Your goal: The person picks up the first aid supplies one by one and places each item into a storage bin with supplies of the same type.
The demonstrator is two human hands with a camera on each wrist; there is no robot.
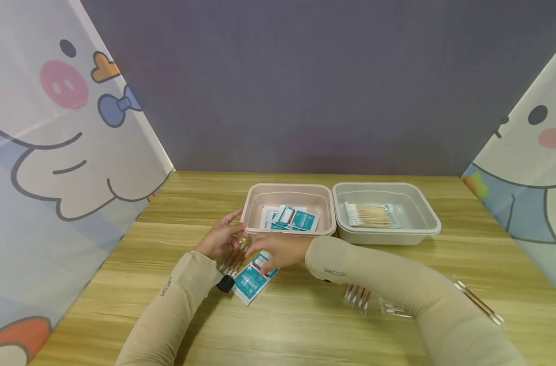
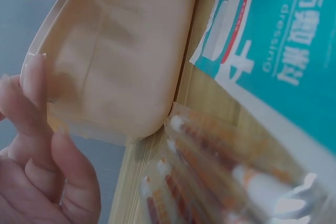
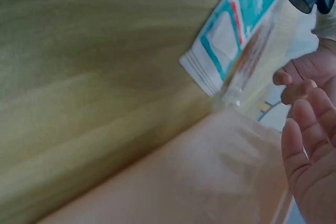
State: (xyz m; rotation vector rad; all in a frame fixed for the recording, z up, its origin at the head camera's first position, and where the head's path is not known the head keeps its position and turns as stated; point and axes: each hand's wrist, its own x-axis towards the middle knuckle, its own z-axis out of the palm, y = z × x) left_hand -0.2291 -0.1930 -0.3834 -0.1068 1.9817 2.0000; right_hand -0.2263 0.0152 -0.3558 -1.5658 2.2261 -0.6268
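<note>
My left hand [image 1: 223, 236] is by the left front corner of a pink plastic bin [image 1: 289, 189], fingers loosely bent, with nothing seen in its grasp. Just in front of that bin is my right hand [image 1: 280, 249], above a teal and white gauze dressing packet [image 1: 250, 284]. In the right wrist view its fingers [image 3: 310, 145] are relaxed and hold nothing. Clear-wrapped brown cotton swabs [image 2: 184, 182] lie beside the gauze packet, between the two hands. Inside the pink bin are several more gauze packets [image 1: 300, 219].
A pale grey bin [image 1: 419, 216] adjoins the pink one on the right and contains a bag of wooden-stick swabs [image 1: 371, 215]. Wrapped brown swabs [image 1: 357, 296] and a loose pair of swabs [image 1: 478, 301] lie around the right forearm. A dark partition [image 1: 323, 91] rises behind the table.
</note>
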